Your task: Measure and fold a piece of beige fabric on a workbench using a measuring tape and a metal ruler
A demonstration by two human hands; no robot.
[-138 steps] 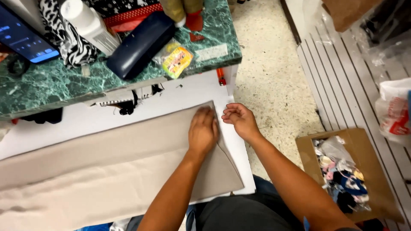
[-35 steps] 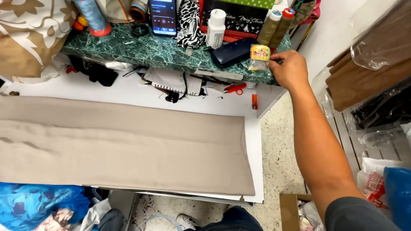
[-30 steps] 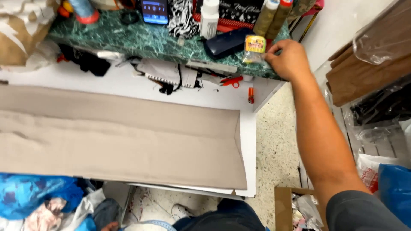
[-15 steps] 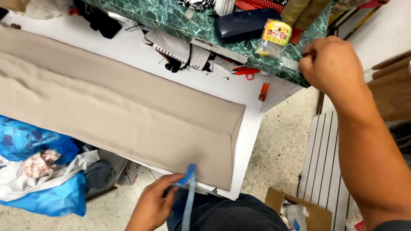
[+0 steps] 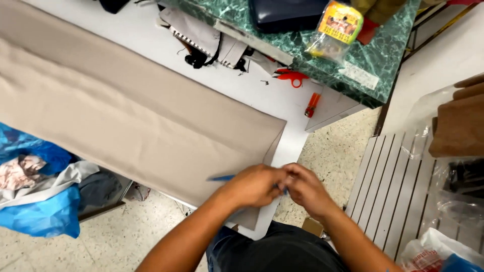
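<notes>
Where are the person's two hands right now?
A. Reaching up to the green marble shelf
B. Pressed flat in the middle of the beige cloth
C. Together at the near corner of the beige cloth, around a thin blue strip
C: the left hand and right hand meet at the near corner of the beige cloth, with a thin blue strip sticking out beside the left hand.

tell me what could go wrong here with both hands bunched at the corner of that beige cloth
1. The left hand and right hand meet over a thin blue strip, mostly hidden; a slip could nick a finger if it is sharp, which I cannot tell.
2. The beige cloth overhangs the white table edge, so tugging might drag it askew.
3. The orange tool lies near the table edge and could get knocked off.
</notes>
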